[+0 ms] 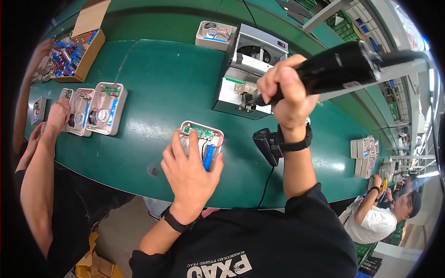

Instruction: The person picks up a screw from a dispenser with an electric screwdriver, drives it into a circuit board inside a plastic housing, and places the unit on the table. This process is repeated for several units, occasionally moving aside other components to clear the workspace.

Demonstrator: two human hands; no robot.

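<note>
The right grip [292, 95] wraps a black power driver [340, 67], tip at a machine [243, 74]; the left grip [192, 173], fingers spread, rests on a white casing [218, 152] on the desk [153, 92] — green board [201, 133] and blue battery [209, 157] inside, top uncovered, fastening unclear.

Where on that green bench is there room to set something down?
The widest bare patch lies between the row of open cases and the machine, beyond the left hand. Another lies between the right forearm and the stacked cases. The left end, near the cardboard box, is crowded.
</note>
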